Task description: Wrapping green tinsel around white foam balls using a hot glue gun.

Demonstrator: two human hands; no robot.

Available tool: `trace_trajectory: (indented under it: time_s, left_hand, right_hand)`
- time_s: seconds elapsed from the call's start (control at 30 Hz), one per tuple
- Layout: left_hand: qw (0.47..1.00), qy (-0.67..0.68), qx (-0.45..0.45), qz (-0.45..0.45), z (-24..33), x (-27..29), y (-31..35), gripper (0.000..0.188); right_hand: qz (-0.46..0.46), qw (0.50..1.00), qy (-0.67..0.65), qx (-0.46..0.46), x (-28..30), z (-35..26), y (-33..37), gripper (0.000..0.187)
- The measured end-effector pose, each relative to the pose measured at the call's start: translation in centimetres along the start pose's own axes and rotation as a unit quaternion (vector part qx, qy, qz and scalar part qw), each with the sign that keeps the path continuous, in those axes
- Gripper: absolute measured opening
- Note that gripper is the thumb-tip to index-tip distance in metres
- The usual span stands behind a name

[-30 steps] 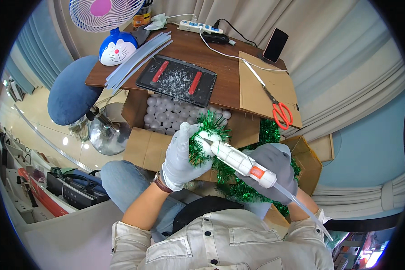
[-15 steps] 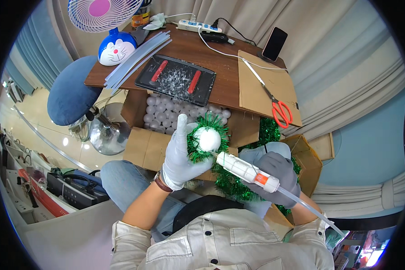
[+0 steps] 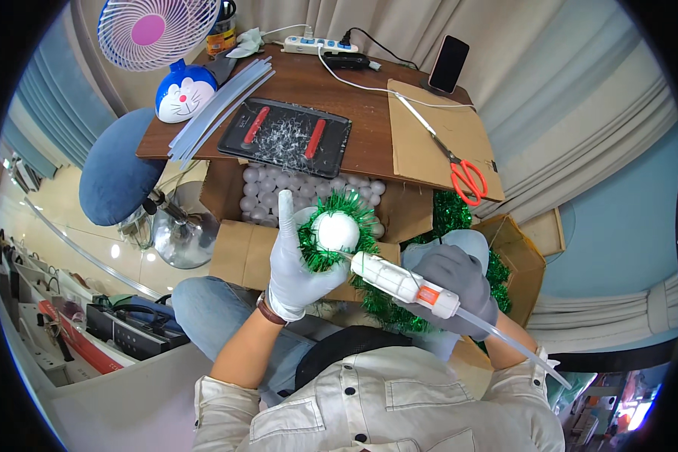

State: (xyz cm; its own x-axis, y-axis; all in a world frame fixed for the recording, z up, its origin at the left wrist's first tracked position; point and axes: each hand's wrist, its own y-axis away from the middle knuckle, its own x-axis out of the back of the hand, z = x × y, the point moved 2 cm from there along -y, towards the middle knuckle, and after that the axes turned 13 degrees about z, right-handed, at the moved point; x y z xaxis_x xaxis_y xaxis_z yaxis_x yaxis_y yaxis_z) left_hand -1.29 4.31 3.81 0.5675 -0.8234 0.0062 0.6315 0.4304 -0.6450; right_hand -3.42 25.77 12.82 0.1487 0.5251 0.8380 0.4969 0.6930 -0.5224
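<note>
The left hand, in a white glove, cups a white ball wrapped in green tinsel, index finger pointing up and the other fingers curled under the ball, so the ball sits raised over the lap, just in front of an open box of plain white balls. The right hand, in a grey glove, is clenched round a white glue gun with an orange band; its nozzle touches the ball's lower right side, and a clear glue stick juts out behind the hand toward the lower right. More tinsel lies under the gun and in a second box to the right. On the brown table beyond lie a black tray with two red-handled tools, a cardboard sheet with red scissors, a phone, a power strip and a sheaf of clear sticks. A blue stool stands to the left, below a fan
</note>
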Motion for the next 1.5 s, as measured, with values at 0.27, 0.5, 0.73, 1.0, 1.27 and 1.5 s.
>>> trace_trajectory:
  time_s: [0.27,0.5,0.73,1.0,1.27,1.5]
  left_hand:
    - [0.999,0.004,0.032,-0.001,-0.2,0.2,0.2,0.111]
    - [1.000,-0.009,0.010,-0.019,-0.1,0.1,0.5,0.110]
    - [1.000,-0.016,-0.007,-0.018,-0.3,-0.1,0.4,0.111]
    - [0.999,-0.014,-0.015,-0.028,-0.3,0.0,0.6,0.110]
    - [1.000,-0.008,-0.003,0.005,-0.3,-0.2,0.4,0.109]
    - [1.000,-0.019,-0.004,-0.023,-0.3,0.0,0.5,0.110]
  right_hand:
    - [0.025,0.999,0.004,-0.036,1.2,0.4,0.0,0.031]
    - [0.029,0.999,0.036,-0.022,0.9,0.6,-0.7,0.031]
    - [0.052,0.996,-0.073,-0.010,0.7,0.2,-1.1,0.034]
    - [0.007,0.999,-0.005,-0.035,0.6,0.6,-1.0,0.032]
    - [0.007,0.999,0.038,0.017,1.1,0.6,-0.8,0.031]
    - [0.043,0.999,-0.006,0.003,0.9,0.8,-1.0,0.032]
